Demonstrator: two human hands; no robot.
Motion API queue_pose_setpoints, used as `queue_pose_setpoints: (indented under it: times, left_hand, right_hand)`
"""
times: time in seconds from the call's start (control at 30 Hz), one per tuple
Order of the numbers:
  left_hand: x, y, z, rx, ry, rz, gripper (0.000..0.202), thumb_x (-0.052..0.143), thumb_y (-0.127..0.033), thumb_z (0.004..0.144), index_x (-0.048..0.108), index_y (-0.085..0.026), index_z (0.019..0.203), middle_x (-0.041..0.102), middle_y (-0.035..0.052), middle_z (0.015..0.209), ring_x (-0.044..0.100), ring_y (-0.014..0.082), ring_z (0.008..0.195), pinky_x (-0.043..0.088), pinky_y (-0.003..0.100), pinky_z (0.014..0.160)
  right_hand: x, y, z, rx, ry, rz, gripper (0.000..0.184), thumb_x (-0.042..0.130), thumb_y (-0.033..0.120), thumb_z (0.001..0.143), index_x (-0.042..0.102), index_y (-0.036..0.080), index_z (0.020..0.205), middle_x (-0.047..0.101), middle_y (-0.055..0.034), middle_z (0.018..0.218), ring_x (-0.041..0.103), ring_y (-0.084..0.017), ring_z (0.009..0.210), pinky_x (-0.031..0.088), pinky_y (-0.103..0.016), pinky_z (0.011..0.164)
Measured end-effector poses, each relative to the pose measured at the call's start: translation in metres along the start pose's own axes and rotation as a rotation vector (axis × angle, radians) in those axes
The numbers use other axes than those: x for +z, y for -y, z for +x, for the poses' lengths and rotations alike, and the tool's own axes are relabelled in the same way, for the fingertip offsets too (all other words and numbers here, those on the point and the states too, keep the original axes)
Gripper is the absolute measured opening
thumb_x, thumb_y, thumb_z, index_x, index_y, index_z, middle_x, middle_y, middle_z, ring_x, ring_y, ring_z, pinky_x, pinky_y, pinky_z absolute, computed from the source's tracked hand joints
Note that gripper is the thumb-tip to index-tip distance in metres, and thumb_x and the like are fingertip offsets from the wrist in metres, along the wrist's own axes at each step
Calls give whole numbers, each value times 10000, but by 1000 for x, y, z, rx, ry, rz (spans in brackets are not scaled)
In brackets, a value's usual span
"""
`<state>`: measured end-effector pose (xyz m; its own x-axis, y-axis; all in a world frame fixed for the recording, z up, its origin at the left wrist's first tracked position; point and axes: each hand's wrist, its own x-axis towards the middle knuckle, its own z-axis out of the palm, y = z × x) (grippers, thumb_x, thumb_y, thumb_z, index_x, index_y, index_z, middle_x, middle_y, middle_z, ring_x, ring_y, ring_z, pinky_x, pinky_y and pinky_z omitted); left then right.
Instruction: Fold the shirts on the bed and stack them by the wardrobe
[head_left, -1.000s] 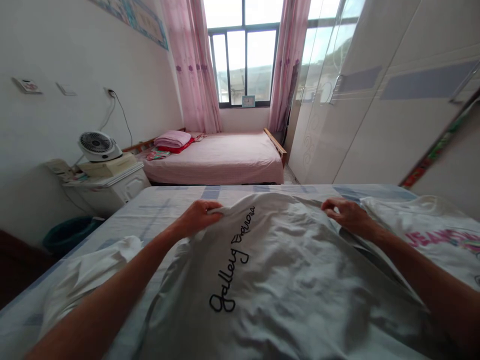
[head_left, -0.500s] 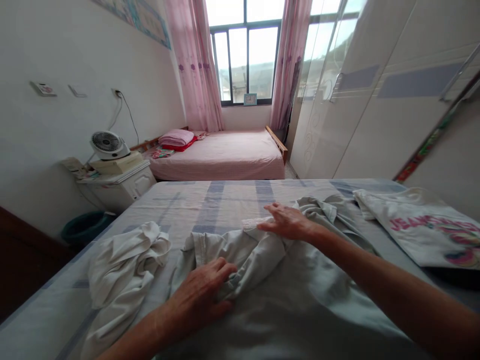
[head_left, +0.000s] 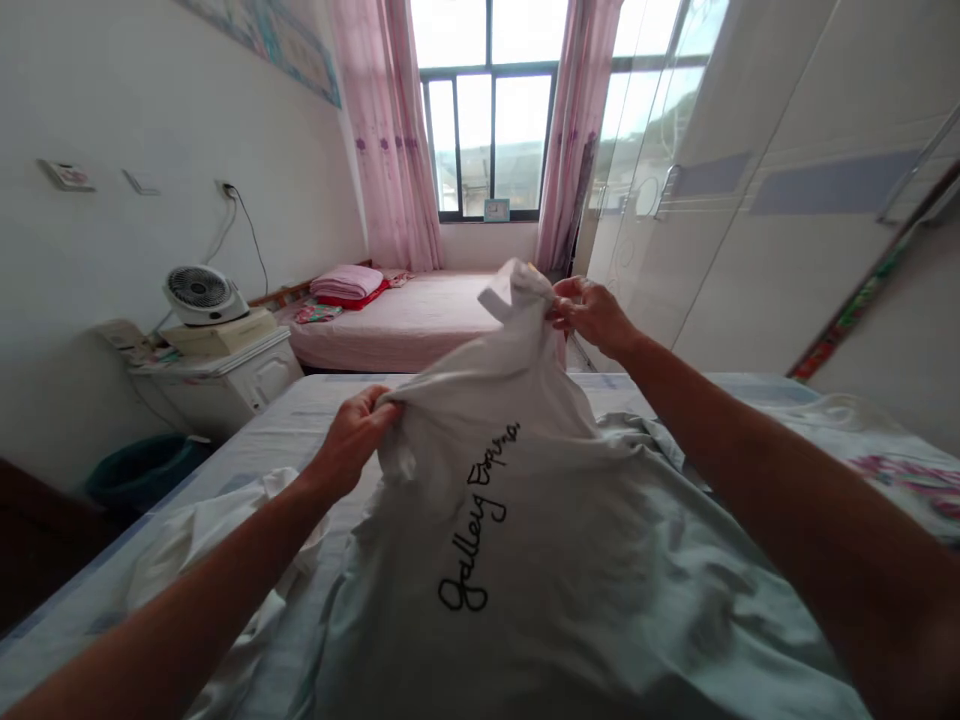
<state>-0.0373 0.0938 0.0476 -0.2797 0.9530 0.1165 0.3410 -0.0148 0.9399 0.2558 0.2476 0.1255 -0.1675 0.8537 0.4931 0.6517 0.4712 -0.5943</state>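
Note:
A pale grey-green T-shirt point(head_left: 570, 530) with black handwritten-style lettering spreads over the near part of the bed. My left hand point(head_left: 349, 440) pinches its fabric at the left side. Higher and further right, my right hand point(head_left: 591, 315) grips the shirt near its collar, lifting that end above the mattress. The raised cloth is stretched between both hands, while the lower part hangs down toward me. Left of it, partly behind my left forearm, lies a crumpled white garment point(head_left: 202, 540).
A folded white T-shirt point(head_left: 885, 440) with pink print lies at right, partly behind my right arm. Beyond the striped bed sheet point(head_left: 337, 395) stands a pink bed point(head_left: 442, 300). A fan point(head_left: 202, 293) sits above a white cabinet point(head_left: 225, 390); a wardrobe point(head_left: 750, 270) lines the right.
Both hands have closed on the T-shirt and raised its far end up and forward. The black lettering now shows, where before the cloth lay bunched on the bed.

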Motion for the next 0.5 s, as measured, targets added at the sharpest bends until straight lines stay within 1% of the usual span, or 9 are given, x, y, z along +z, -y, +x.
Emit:
queue_pose_setpoints:
  times: [0.03,0.07,0.1,0.17,0.23,0.3,0.4,0.43,0.5]
  left_hand:
    - [3,6,17,-91,-121,-91,234,552,-333,722,550,-171,891,542,-29,672,485,101,550,386,208,522]
    - [6,14,31,-187,-199,-156,243,555,-317,730,527,-173,924,547,-26,682,499,97,544,399,207,523]
    - [9,23,41,-258,-229,-192,243,554,-304,741,507,-169,937,557,-16,690,522,101,546,422,215,531]
    - [11,43,47,-359,-204,-219,217,556,-284,756,483,-158,918,579,13,695,567,119,564,467,246,560]
    - [11,58,41,-400,-164,-234,224,584,-291,752,474,-155,892,596,33,698,593,134,580,487,269,585]
    - [11,67,31,-404,-150,-184,308,625,-344,729,469,-161,923,611,34,707,598,142,582,475,267,574]
    - [10,68,20,-348,-82,77,499,668,-491,659,476,-161,980,626,27,681,605,184,590,431,270,541]
    - [10,67,18,-314,-51,196,534,675,-538,626,498,-158,957,623,26,658,609,202,606,415,272,541]
    - [11,66,17,-237,15,422,535,685,-604,559,553,-160,828,609,29,614,611,237,649,386,275,550]
  right_hand:
    - [7,-5,9,0,-56,6,401,508,305,846,538,100,1189,624,-124,1118,632,-202,910,477,-403,867]
    - [13,-13,11,5,-68,-29,444,527,316,833,521,100,1222,583,-142,1205,602,-233,1020,444,-429,927]
    - [17,-22,6,12,-49,-91,476,537,327,823,514,99,1242,550,-154,1261,559,-257,1109,412,-436,974]
    - [18,-49,-20,32,46,-231,506,507,351,835,506,89,1268,514,-175,1314,488,-275,1214,368,-410,1028]
    - [8,-83,-60,47,128,-372,542,458,376,857,477,77,1309,484,-186,1353,449,-268,1260,339,-370,1056]
    - [-10,-119,-100,159,153,-508,576,427,456,864,480,103,1315,475,-179,1372,445,-285,1265,348,-395,1047]
    - [-37,-161,-143,333,245,-628,649,441,570,825,516,122,1289,485,-174,1371,454,-317,1254,387,-426,1002]
    - [-43,-170,-151,354,285,-641,637,452,568,818,532,129,1273,498,-169,1360,465,-314,1244,397,-417,988]
    - [-48,-182,-160,347,337,-638,531,472,490,824,576,143,1212,548,-156,1305,509,-296,1193,412,-387,955]
